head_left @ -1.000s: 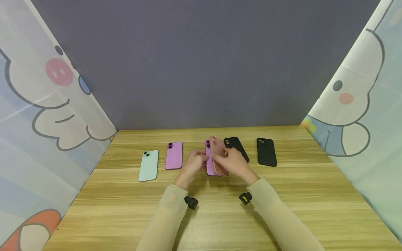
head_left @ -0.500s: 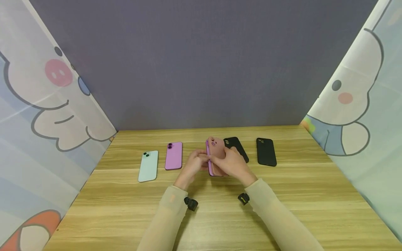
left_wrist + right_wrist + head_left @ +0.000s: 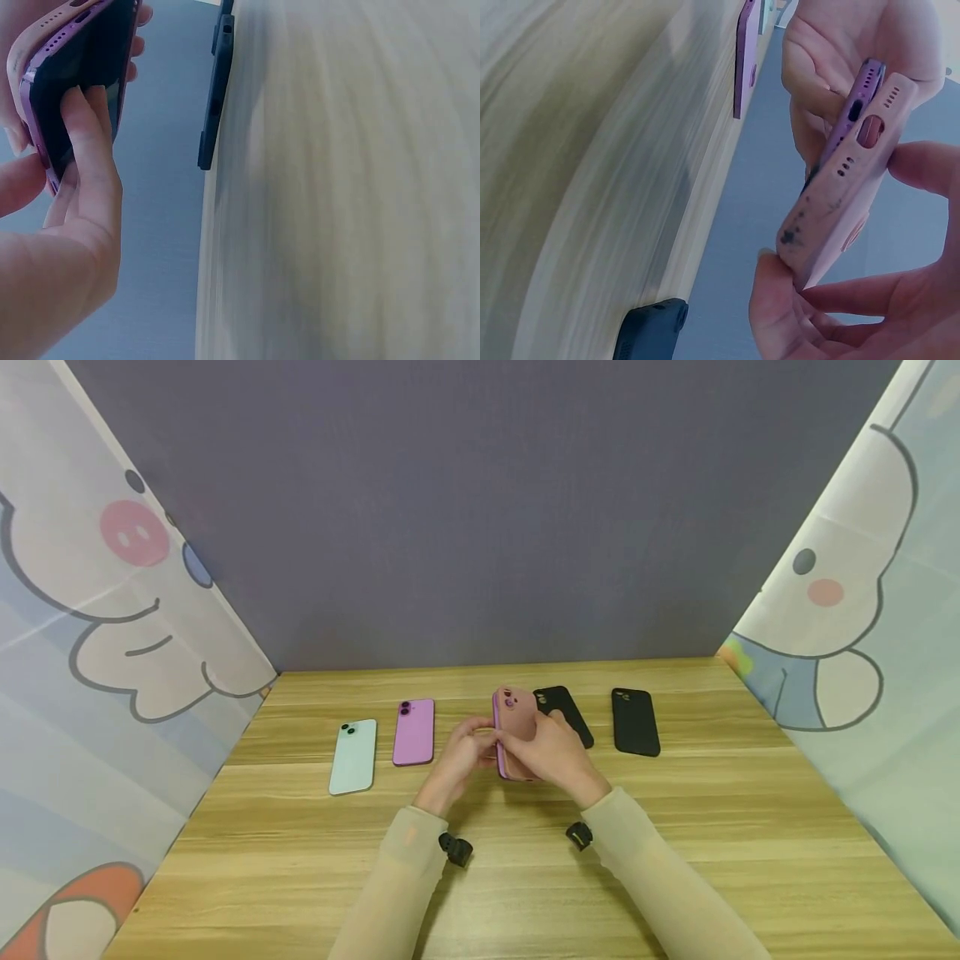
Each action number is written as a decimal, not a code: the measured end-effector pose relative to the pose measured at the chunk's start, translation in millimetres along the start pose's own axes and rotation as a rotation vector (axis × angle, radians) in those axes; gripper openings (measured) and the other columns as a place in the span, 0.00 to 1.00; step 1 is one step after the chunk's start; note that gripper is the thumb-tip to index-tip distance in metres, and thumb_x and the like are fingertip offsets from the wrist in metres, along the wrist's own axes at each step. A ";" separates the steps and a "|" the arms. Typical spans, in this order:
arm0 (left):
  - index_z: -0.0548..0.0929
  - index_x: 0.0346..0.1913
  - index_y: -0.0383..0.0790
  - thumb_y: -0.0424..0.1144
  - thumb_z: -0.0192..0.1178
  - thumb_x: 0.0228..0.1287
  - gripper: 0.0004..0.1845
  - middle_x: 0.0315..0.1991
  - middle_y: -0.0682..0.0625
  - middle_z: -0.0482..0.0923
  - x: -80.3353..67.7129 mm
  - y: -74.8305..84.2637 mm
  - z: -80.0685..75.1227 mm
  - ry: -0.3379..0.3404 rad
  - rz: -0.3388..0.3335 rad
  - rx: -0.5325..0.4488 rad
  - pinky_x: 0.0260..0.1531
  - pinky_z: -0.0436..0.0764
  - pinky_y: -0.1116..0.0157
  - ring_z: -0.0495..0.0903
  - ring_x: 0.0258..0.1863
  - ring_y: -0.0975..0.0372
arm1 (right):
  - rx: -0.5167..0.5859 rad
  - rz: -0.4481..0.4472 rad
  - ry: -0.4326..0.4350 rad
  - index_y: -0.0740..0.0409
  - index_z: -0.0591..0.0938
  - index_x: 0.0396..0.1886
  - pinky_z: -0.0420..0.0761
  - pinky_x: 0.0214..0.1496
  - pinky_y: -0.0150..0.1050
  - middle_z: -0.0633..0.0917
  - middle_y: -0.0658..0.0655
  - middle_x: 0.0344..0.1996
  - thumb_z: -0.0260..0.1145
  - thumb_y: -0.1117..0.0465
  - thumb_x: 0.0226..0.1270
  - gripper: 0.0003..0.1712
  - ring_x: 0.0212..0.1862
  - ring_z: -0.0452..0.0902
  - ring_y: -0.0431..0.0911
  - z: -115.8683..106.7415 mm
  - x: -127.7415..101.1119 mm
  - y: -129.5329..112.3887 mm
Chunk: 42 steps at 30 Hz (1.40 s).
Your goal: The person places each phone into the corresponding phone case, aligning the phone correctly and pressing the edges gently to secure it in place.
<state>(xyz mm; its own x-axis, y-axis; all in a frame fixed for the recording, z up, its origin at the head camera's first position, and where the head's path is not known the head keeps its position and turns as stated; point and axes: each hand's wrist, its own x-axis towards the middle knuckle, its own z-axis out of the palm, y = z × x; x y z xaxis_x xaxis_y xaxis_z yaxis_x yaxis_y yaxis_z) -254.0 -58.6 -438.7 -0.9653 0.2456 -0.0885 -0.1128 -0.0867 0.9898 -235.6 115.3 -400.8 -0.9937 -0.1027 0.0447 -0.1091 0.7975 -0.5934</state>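
Above the table, my left hand (image 3: 465,755) grips a purple phone (image 3: 64,82) by its left edge, fingers on the dark screen and thumb at the side. My right hand (image 3: 553,750) holds a pink phone case (image 3: 517,718) by its edges against the phone's back. In the right wrist view the case's bottom end (image 3: 840,180), with its port cut-out, lies beside the phone's bottom end (image 3: 859,97); a strip of the phone stays outside the case there. Close behind the right hand lies a black phone case (image 3: 577,718), partly covered by that hand.
Left of the hands, a second purple phone (image 3: 414,732) and a pale mint phone (image 3: 353,757) lie back up on the wooden table (image 3: 525,893). Another black case (image 3: 635,722) lies on the right. A grey panel (image 3: 480,518) stands behind the table.
The right hand has moved slightly left with the pink case, which now covers most of the phone's back. The case has turned flatter against the phone. The left hand has barely moved.
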 end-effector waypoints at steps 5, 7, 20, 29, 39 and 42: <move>0.73 0.64 0.27 0.31 0.51 0.76 0.19 0.39 0.47 0.84 -0.8 1.3 0.3 -0.013 0.002 -0.024 0.40 0.83 0.63 0.84 0.37 0.62 | -0.002 -0.013 0.006 0.67 0.74 0.69 0.79 0.41 0.50 0.78 0.65 0.49 0.61 0.29 0.66 0.50 0.44 0.75 0.54 0.0 -0.1 -0.3; 0.74 0.64 0.27 0.31 0.50 0.76 0.18 0.40 0.47 0.84 -1.1 1.6 0.6 -0.015 0.003 -0.032 0.40 0.83 0.63 0.85 0.37 0.62 | 0.002 -0.017 0.010 0.66 0.74 0.68 0.79 0.41 0.51 0.78 0.65 0.49 0.62 0.30 0.66 0.48 0.44 0.75 0.55 0.3 0.0 -0.1; 0.78 0.52 0.29 0.42 0.60 0.75 0.17 0.34 0.51 0.81 2.7 1.7 1.7 -0.012 -0.028 -0.079 0.37 0.82 0.65 0.83 0.33 0.62 | -0.054 -0.012 -0.004 0.71 0.71 0.69 0.80 0.42 0.53 0.77 0.70 0.54 0.63 0.30 0.65 0.52 0.45 0.77 0.58 2.0 -2.5 -2.4; 0.78 0.55 0.27 0.39 0.59 0.75 0.17 0.35 0.49 0.81 1.8 3.4 0.7 -0.017 -0.035 -0.061 0.36 0.82 0.65 0.83 0.32 0.62 | -0.042 -0.028 -0.019 0.67 0.73 0.69 0.78 0.40 0.50 0.82 0.66 0.49 0.63 0.30 0.65 0.50 0.45 0.74 0.54 -0.3 -4.5 -3.0; 0.77 0.56 0.26 0.39 0.58 0.75 0.17 0.39 0.47 0.82 -0.4 5.7 -0.6 -0.005 -0.043 -0.037 0.38 0.83 0.64 0.84 0.35 0.60 | 0.023 -0.044 -0.047 0.68 0.77 0.65 0.80 0.45 0.50 0.82 0.62 0.46 0.66 0.32 0.65 0.47 0.47 0.77 0.53 -5.9 -4.1 5.5; 0.78 0.54 0.27 0.39 0.58 0.75 0.16 0.40 0.46 0.82 -0.4 5.7 -1.5 -0.008 -0.041 -0.033 0.38 0.83 0.64 0.84 0.35 0.60 | 0.054 -0.064 -0.037 0.65 0.82 0.56 0.78 0.34 0.44 0.82 0.57 0.34 0.68 0.36 0.67 0.37 0.35 0.77 0.49 -8.3 -2.4 7.9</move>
<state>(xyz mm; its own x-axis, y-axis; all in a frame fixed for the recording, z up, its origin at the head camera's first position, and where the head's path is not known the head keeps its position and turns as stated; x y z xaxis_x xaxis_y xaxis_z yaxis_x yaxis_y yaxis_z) -254.6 -60.6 -433.1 -0.9578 0.2570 -0.1285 -0.1605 -0.1079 0.9811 -234.2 126.8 -398.9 -0.9831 -0.1747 0.0546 -0.1695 0.7556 -0.6327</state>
